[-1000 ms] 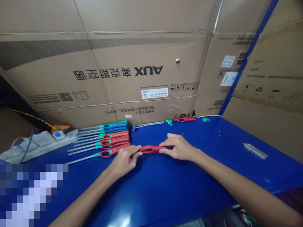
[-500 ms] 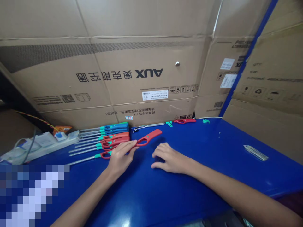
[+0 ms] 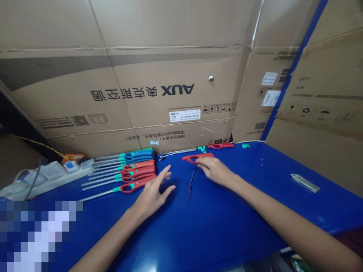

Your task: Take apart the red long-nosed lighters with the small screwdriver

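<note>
The right hand (image 3: 213,168) pinches the red handle (image 3: 200,155) by one end, towards the table's (image 3: 176,234) back; a loose pinch could let it tip. The left hand (image 3: 153,194) is spread, seemingly empty. A low sweep could knock the screwdriver (image 3: 188,193) between them.

Bare hands (image 3: 217,170); slim, tapering forearms (image 3: 263,206), uncovered as far as edge of view.

Cardboard wall (image 3: 159,68) standing before you, AUX lettering (image 3: 177,89) running upside down; white power strip (image 3: 52,181) lying at your left, orange packet (image 3: 75,156) sitting just beside it.
</note>
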Action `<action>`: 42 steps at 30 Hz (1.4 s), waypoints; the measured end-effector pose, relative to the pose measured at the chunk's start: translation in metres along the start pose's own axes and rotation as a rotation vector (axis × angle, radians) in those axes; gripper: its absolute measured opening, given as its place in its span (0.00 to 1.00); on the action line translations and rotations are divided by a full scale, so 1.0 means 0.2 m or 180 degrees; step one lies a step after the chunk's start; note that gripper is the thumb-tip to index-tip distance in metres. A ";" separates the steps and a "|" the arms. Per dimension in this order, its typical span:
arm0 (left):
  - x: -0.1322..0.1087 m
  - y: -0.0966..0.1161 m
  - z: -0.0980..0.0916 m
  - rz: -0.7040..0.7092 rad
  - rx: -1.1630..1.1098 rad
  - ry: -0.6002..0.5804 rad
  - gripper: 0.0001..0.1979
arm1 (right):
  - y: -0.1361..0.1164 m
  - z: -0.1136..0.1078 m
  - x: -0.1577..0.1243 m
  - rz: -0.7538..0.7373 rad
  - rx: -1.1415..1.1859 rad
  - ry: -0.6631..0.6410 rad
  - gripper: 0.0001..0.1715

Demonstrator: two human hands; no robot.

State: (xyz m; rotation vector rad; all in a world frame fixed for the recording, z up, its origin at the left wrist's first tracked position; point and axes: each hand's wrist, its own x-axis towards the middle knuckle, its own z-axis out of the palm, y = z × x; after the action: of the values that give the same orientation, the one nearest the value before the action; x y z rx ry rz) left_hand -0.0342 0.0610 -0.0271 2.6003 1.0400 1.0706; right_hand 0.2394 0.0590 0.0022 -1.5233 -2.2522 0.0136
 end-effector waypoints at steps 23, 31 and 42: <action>-0.01 0.03 0.01 0.0270 0.0062 -0.0809 0.12 | 0.71 -0.06 0.20 0.1220 -0.0882 -0.0629 0.18; 0.03 0.02 -0.05 0.0271 0.0680 -0.0469 0.12 | 0.64 -0.10 0.14 0.1092 -0.0844 -0.0160 0.17; 0.10 -0.05 -0.29 -0.0859 0.2307 -0.1523 0.08 | 0.36 -0.11 0.08 0.0471 -0.0473 0.0206 0.17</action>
State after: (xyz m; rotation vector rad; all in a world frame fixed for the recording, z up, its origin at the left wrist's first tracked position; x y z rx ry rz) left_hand -0.0685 0.0735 0.0235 2.8436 1.8011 -0.0353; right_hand 0.3061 0.0980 0.0104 -1.7391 -2.1266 -0.1609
